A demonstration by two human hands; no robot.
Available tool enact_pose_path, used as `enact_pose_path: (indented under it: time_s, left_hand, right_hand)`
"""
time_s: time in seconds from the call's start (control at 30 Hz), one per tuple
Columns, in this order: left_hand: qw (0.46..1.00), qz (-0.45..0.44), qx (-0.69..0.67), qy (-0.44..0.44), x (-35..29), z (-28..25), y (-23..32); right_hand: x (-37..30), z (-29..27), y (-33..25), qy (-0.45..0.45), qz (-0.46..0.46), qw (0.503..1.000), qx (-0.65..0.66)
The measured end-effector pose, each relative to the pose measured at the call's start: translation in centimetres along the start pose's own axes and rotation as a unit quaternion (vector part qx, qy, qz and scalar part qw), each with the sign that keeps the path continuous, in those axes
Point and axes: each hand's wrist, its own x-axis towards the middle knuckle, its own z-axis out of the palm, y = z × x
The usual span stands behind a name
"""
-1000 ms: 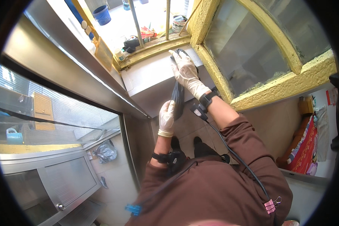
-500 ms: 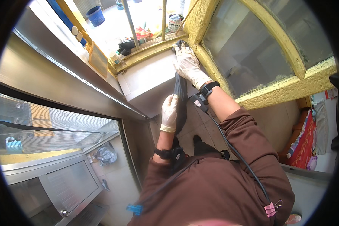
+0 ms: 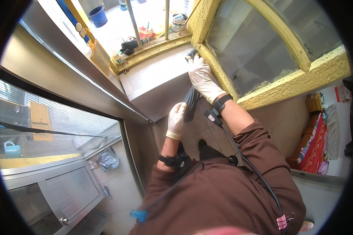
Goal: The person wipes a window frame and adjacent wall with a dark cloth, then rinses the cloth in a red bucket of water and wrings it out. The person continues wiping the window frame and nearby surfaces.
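A dark grey cloth [image 3: 191, 105] stretches between my two gloved hands, in front of a white ledge [image 3: 155, 74]. My left hand [image 3: 175, 120], in a white glove, is closed with thumb and fingers pinching the cloth's edge. Higher up, my right hand [image 3: 203, 78], gloved too, grips the cloth's upper part beside the yellow window frame [image 3: 213, 68]. A bunched dark end of the cloth pokes out past its fingertips, at the ledge's far right corner. My right palm and part of the cloth beneath it are hidden.
Beyond the bars stand a blue bucket [image 3: 98, 17] and a tin can [image 3: 179, 22]. A small white bottle [image 3: 117, 57] sits at the sill's left end. An open glazed window sash [image 3: 255, 51] reaches over the right side. A metal cabinet [image 3: 68, 188] stands lower left.
My right hand has moved a little right and nearer to me, off the ledge's far corner. The cloth hangs shorter and more bunched between my hands. My left hand keeps its pinch.
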Motion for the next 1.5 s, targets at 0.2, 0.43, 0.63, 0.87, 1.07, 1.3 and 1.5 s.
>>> enact_pose_path:
  time_s: [0.2, 0.43, 0.63, 0.87, 1.07, 1.3, 1.5]
  left_hand:
    - [0.995, -0.078, -0.060, -0.017, -1.1, -1.0, -2.5]
    - [0.983, 0.009, 0.181, 0.002, -0.7, -3.4, -6.9]
    - [0.974, 0.033, 0.161, -0.155, -1.5, 4.1, -5.3]
    - [0.952, 0.128, 0.220, -0.169, -3.6, 13.9, -0.6]
    - [0.973, 0.174, 0.122, -0.089, -6.5, 10.6, 2.6]
    - [0.912, 0.213, 0.183, 0.300, -8.3, 0.4, 2.4]
    - [0.902, 0.294, 0.185, 0.257, -7.1, -1.7, 5.7]
  right_hand:
    - [-7.5, 0.1, 0.0, 0.118, 0.013, 0.989, 0.091]
    - [-21.0, 3.5, 3.3, -0.248, 0.330, 0.736, 0.537]
    - [-24.9, -1.1, 11.8, -0.135, 0.386, 0.763, 0.500]
    - [-20.7, -8.6, 15.2, -0.180, 0.060, 0.916, 0.352]
    - [-17.0, -9.4, 8.6, -0.162, -0.105, 0.863, 0.466]
    - [-8.7, -10.4, -4.2, -0.160, -0.137, 0.819, 0.534]
    - [-3.7, -9.1, -9.0, -0.154, -0.097, 0.819, 0.543]
